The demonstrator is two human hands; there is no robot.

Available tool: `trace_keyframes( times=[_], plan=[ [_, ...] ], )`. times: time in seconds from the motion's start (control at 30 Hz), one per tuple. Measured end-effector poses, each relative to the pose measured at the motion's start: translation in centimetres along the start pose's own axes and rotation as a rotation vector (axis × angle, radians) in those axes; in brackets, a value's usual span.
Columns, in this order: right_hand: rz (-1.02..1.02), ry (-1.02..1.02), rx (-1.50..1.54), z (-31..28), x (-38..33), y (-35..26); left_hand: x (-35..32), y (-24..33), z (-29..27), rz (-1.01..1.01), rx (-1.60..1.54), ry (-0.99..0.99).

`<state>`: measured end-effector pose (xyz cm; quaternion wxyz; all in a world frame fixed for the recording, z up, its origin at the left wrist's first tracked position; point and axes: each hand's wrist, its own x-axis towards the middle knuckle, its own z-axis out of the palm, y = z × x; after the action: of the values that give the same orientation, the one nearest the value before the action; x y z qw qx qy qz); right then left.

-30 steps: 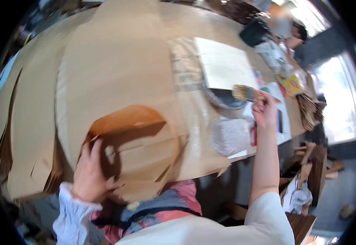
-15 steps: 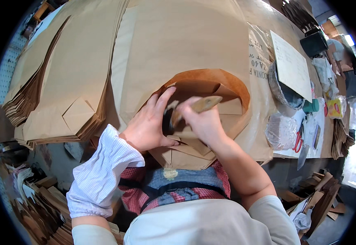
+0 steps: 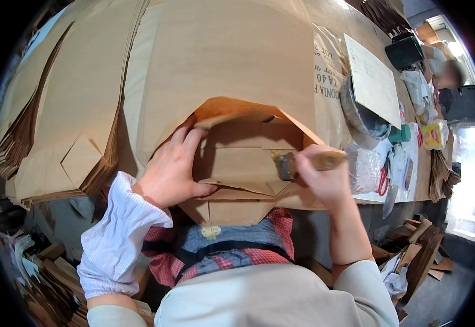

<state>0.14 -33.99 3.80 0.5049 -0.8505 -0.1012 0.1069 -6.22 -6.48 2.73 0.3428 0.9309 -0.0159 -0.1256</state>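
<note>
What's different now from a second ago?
A second ago, the right grip held the brush by the grey basin. Then the brush went left, into the open paper bag, near the left grip. Now it has moved back right, to the opening's right side. The right grip kept the brush; the left grip stayed at the bag's left side.

My two hands (image 3: 169, 173), one brush (image 3: 285, 167), one open paper bag (image 3: 240, 158), one bowl (image 3: 353, 113), one white board (image 3: 372, 79), one green cap (image 3: 399, 134), one yellow packet (image 3: 434, 135).
</note>
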Motion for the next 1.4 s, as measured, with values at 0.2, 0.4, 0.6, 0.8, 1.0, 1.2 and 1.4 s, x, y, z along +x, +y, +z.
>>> trace_keyframes(
  times=[0.2,0.4,0.6,0.8,1.0,1.2,1.4],
  plan=[
    [-0.51,-0.333,-0.186,-2.3,2.0,-2.7,-0.2,-2.7,0.1,0.227,0.289,-0.08],
    [-0.725,-0.516,-0.085,4.2,5.6,-2.4,-0.1,-2.6,0.2,0.221,0.276,-0.114],
    [-0.436,-0.271,-0.19,0.6,5.0,-2.0,0.1,-2.1,-0.1,0.107,0.099,-0.151],
    [-0.071,0.165,0.146,1.3,0.3,-3.4,1.9,-2.7,3.1,-0.033,0.151,0.214],
    [0.155,-0.06,0.293,5.3,1.0,-1.2,3.2,-3.5,2.9,-0.048,0.079,0.216],
    [0.063,-0.099,0.345,9.9,1.8,-1.6,4.9,-3.1,2.7,-0.207,0.041,0.278],
    [-0.121,0.152,-0.193,2.4,-0.4,0.9,4.5,-2.6,2.6,-0.171,0.187,0.274]
  ],
)
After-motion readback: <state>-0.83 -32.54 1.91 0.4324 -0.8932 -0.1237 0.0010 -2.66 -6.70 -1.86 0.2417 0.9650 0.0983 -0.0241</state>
